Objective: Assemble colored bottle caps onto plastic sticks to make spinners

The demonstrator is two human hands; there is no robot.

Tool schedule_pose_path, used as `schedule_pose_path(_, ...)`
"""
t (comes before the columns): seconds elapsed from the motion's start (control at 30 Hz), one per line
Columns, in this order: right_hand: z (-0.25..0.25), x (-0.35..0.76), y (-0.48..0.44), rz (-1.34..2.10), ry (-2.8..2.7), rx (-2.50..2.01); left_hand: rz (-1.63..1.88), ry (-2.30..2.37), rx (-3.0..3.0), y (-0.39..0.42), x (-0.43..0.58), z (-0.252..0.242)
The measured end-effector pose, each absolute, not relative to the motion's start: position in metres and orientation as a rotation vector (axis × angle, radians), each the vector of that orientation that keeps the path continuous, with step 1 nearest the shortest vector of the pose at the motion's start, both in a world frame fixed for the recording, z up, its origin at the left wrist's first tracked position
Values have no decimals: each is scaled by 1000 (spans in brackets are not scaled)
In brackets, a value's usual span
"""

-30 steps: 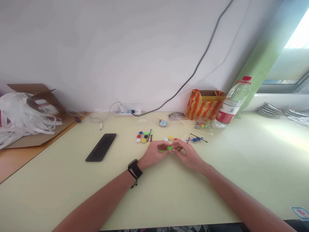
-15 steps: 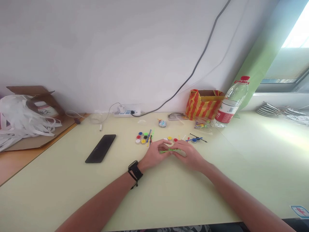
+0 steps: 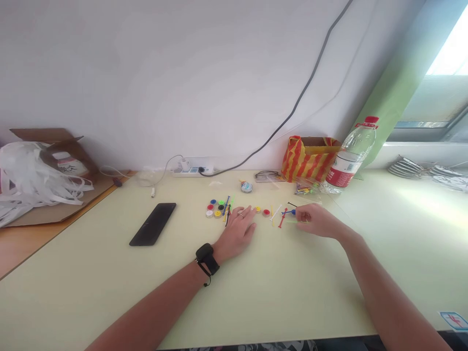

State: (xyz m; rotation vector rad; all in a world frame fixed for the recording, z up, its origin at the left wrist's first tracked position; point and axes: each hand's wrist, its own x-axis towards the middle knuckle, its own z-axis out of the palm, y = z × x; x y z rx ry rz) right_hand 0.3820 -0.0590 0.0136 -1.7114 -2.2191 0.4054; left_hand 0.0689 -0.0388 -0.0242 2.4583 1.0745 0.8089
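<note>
My left hand (image 3: 237,233) lies with its fingers stretched out over the table beside the small plastic pieces, holding nothing. Its fingertips are close to a yellow disc (image 3: 258,210); a red disc (image 3: 266,213) sits farther right. My right hand (image 3: 317,221) is closed in a pinch on a thin green arrow-shaped stick (image 3: 291,222), partly hidden by the fingers. Around it lie a red arrow-shaped stick (image 3: 282,218), a white stick (image 3: 276,212) and a blue disc (image 3: 293,212). Left of my left hand are several coloured discs (image 3: 218,214) and a blue arrow-shaped stick (image 3: 226,205).
A black phone (image 3: 152,224) lies at the left. Behind the pieces are a small round container (image 3: 246,187), a striped bag (image 3: 309,158), a plastic packet (image 3: 308,188) and a large bottle (image 3: 345,161). A power strip (image 3: 193,168) stands by the wall.
My hands have parted. The right one has moved right with the green arrow-shaped stick, while the left has let go, and its fingers have straightened onto the table.
</note>
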Motion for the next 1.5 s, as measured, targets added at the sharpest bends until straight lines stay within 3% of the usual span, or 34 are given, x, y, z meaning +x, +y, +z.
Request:
schedule_pose_path(0.17,8,386,-55,145,-2129,-1880,821,993,2450,-40,71,-22)
schedule_pose_path(0.33,-11,359,-44,-103,-2077,-1499,864,910,2346,-40,72,-23)
schedule_pose_path(0.57,-35,341,-34,-184,-2193,-1442,926,958,2235,-40,72,-24)
schedule_pose_path(0.8,-29,338,-33,-184,-2183,-1415,963,983,2089,-37,72,-18)
schedule_pose_path(0.97,-15,326,-43,-45,-2026,-1244,992,1022,1925,-34,73,-18)
schedule_pose_path(1.23,2,296,-72,595,-1801,-1179,966,900,1775,-35,73,-14)
schedule_pose_path(1.5,-4,281,-76,811,-1829,-1057,989,794,1788,-38,74,-9)
